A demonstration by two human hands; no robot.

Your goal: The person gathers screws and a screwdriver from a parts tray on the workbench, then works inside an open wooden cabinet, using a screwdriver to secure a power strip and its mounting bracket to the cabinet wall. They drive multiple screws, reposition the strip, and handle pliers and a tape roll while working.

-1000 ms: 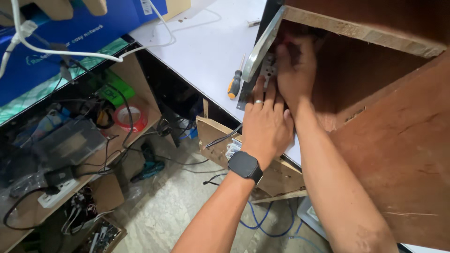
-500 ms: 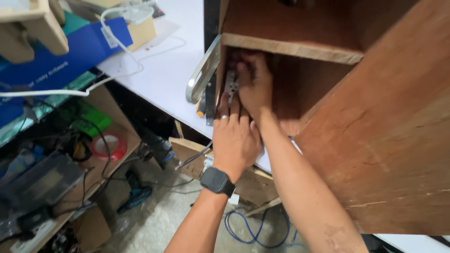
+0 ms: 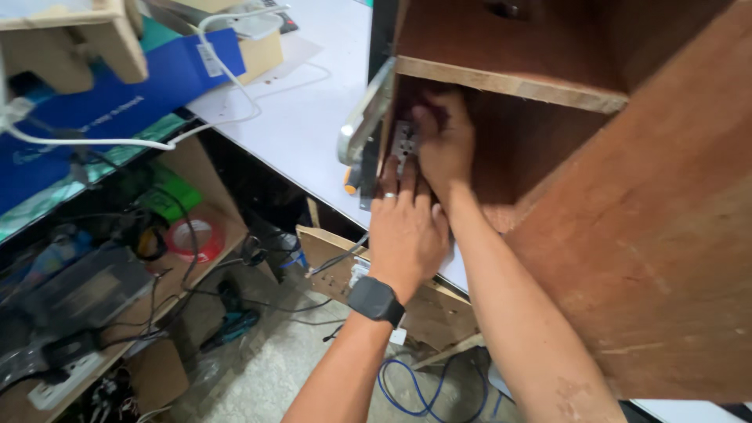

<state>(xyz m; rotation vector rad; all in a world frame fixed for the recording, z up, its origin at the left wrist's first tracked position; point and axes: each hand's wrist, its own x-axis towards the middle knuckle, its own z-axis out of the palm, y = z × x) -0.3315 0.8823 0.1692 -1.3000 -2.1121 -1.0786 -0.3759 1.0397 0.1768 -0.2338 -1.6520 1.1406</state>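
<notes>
The small metal plate (image 3: 404,146) sits inside the wooden cabinet (image 3: 627,235), at its front edge under the shelf board. Your right hand (image 3: 445,145) pinches the plate; your left hand (image 3: 406,231) lies flat below it, fingers extended. The white desk (image 3: 305,133) lies behind.

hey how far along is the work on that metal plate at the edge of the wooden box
Already done: the metal plate sits against the wooden box edge, with the silver handle on the outer side. In hand: right hand presses the plate, left hand steadies below. Left: whether it is fastened cannot be seen; no tool is in either hand.
</notes>
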